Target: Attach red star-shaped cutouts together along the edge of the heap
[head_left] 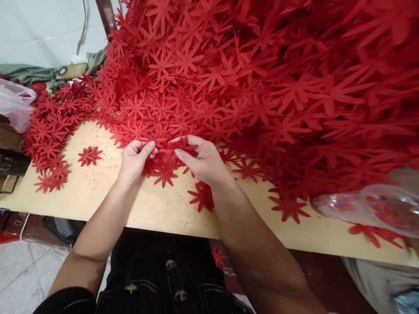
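My left hand point(136, 155) pinches the edge of a red flower-shaped cutout between thumb and fingers. Close to its right, my right hand point(199, 157) is closed on red flower cutouts point(180, 146) with several narrow petals, the thumb lying on top. How many pieces are between the fingers I cannot tell. Just under both hands, more red cutouts point(164, 175) lie on the tan tabletop point(98, 196). Right behind them rises a big heap of the same red cutouts point(196, 83).
A smaller pile of red cutouts point(49, 135) spreads at the left beside a white plastic bag point(15, 102). One loose cutout point(89, 155) lies between. A clear plastic container point(389, 207) rests near the right front edge. One cutout point(218, 256) is below the table edge.
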`<state>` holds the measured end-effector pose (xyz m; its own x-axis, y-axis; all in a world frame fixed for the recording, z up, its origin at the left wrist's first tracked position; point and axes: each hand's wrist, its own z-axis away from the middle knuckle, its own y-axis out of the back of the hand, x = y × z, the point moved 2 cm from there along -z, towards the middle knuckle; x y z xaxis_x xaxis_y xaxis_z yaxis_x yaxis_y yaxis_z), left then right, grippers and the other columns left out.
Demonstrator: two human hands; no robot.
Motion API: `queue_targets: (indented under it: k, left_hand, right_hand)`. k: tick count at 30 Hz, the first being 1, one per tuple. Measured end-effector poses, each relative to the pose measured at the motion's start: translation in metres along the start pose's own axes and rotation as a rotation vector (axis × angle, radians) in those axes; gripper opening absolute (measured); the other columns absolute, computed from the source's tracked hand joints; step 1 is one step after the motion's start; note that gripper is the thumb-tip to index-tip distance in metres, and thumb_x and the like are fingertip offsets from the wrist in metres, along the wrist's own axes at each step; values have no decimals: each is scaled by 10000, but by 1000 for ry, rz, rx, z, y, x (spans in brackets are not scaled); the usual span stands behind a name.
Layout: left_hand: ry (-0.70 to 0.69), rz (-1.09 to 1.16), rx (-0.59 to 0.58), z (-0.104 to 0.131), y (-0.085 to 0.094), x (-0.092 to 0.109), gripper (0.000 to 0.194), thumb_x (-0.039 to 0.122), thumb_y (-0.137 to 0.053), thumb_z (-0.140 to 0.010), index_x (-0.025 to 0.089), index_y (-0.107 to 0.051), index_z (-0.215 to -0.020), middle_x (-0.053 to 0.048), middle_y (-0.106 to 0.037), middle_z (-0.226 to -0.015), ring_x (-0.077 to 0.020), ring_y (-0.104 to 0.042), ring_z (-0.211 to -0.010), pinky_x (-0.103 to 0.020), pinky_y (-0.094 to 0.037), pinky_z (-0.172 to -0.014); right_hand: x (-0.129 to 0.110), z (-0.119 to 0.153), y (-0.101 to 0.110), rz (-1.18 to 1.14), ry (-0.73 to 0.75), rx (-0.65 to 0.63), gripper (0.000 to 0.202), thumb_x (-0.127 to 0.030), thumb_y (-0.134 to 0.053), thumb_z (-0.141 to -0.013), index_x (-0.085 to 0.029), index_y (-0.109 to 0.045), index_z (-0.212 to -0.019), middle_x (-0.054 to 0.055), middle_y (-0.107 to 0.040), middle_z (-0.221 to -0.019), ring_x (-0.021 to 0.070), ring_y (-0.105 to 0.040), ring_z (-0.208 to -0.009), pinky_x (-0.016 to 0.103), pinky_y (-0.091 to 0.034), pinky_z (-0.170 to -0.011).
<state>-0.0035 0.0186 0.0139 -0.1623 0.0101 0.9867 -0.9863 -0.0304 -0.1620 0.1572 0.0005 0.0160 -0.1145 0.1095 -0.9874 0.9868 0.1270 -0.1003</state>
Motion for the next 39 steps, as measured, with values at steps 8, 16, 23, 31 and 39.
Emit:
queue_targets:
  k: [8,16,23,31,39]
  left_hand:
    - [-5,-92,-24,3,-5,-10,475,572,-741,-599,169,-495,-550,69,-466,-486,-40,-379,-462,-196,-333,-475]
    - [63,-26,-142,7,-9,-13,420,564,-687,-683,166,-564,-629,43,-537,-555,-68,-506,-550,-211,-440,-575]
    - [14,-13,-24,-3,-1,-7,429,526,-787,-564,189,-537,-655,71,-520,-507,-51,-455,-455,-202,-393,-494]
    - [-146,-38,110,-14,8,-8,343,399,-823,-570,193,-630,-765,12,-672,-728,-96,-612,-681,-231,-502,-688]
    - [-460,-479,232,-20,27,-12,677,539,-744,-639,232,-570,-1218,-106,-455,-1422,-259,-379,-1358,-400,-327,-1114]
  right_hand:
    - [-9,2,-2,0,82,-46,210,-273,-704,-720,-227,-726,-924,37,-690,-1143,194,-615,-1133,392,-440,-1069]
    - [1,0,-5,-97,-5,77,209,-361,-751,-663,-214,-711,-805,11,-714,-772,178,-674,-811,379,-552,-850]
    - [8,-6,15,-119,70,297,202,-352,-758,-651,-248,-686,-809,2,-701,-841,176,-664,-828,378,-536,-862]
    - [3,-5,17,-207,87,294,253,-375,-801,-599,-260,-677,-788,-11,-699,-832,165,-664,-830,371,-538,-890]
    - [3,-2,9,-172,70,225,216,-360,-777,-643,-255,-684,-807,-7,-701,-855,166,-666,-862,365,-530,-904]
